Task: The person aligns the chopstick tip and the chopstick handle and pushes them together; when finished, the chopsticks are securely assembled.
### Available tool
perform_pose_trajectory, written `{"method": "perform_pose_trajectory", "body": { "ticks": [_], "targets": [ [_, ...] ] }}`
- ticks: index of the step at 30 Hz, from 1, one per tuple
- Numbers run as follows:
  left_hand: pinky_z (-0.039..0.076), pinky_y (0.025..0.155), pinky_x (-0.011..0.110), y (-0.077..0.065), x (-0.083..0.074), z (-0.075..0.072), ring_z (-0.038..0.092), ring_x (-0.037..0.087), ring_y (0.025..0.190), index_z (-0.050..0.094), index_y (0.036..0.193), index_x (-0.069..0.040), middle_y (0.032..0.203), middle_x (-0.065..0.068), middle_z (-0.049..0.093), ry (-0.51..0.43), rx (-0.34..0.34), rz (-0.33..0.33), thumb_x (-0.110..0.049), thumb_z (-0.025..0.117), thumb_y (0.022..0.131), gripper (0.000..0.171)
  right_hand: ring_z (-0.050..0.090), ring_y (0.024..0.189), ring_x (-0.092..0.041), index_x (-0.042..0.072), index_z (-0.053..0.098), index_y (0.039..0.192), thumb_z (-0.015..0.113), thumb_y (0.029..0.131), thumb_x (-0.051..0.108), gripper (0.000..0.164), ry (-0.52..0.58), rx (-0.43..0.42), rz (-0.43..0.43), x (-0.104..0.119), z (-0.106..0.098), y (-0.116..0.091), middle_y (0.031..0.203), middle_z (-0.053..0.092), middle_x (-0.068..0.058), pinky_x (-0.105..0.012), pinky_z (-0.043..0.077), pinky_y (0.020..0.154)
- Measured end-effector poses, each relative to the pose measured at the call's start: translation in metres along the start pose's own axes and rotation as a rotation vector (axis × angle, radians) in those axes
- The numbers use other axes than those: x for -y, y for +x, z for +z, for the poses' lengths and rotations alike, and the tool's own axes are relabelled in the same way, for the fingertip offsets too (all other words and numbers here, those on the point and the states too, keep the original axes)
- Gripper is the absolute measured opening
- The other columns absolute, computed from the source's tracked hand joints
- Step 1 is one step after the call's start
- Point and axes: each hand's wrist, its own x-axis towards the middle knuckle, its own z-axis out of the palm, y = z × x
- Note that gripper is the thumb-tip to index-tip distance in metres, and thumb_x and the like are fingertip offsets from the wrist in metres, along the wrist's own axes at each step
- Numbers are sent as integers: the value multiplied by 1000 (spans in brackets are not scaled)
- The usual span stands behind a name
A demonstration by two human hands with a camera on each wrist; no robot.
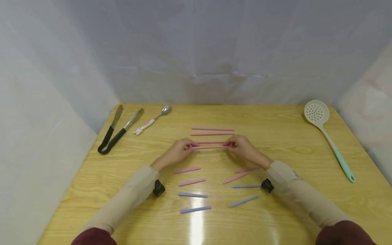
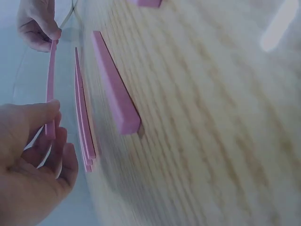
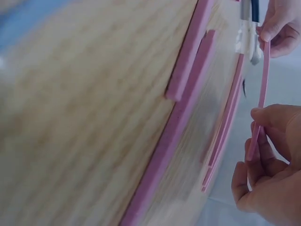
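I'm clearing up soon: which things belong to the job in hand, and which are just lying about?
In the job:
pink stick in left hand and right hand
other pink sticks
blue sticks, probably

Apparently lying about:
tongs
spoon
skimmer

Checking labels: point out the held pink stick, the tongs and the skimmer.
Held pink stick (image 1: 211,147): head view, middle of its length.
Tongs (image 1: 117,137): head view, a black grip.
Skimmer (image 1: 327,137): head view, its stem.

Pink sticks (image 1: 210,147), blue-violet sticks (image 1: 196,210), yellow wood-grained table (image 1: 284,143), black-and-silver tongs (image 1: 117,138)
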Motion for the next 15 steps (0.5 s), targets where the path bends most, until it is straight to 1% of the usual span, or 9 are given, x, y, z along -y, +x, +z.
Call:
{"method": "perform_pose_trajectory", "body": {
  "ticks": [4, 9, 12, 15],
  "targets": [
    [51, 85, 37, 5, 3, 0, 60, 24, 95, 67, 111, -1, 104, 13, 66, 30, 21, -35, -5, 61, 91, 21, 59, 81, -22, -3, 70, 98, 66, 87, 2, 13, 2, 46, 35, -3, 2, 6, 90, 66, -12, -33, 52, 73],
    [50, 80, 32, 8, 9, 1, 58, 21, 87, 68, 109, -1, 97, 11, 65, 47, 62, -67, -7, 62, 91, 21, 59, 83, -21, -3, 69, 98, 64, 89, 5, 13, 19, 106, 79, -8, 7, 9, 92, 65, -12, -31, 52, 75],
    [50, 80, 32, 9, 12, 3, 58, 20, 87, 68, 109, 0, 96, 11, 65, 49, 77, -80, -7, 62, 91, 20, 60, 85, -22, -3, 69, 98, 64, 90, 5, 13, 4, 123, 87, -9, 8, 10, 94, 65, -13, -32, 53, 77],
    [50, 81, 33, 10, 14, 3, 58, 21, 88, 68, 108, 1, 96, 12, 65, 54, 80, -81, -7, 61, 91, 20, 60, 84, -23, -3, 69, 97, 64, 90, 6, 13, -9, 122, 91, -9, 9, 11, 92, 65, -13, -33, 53, 77]
  ]
}}
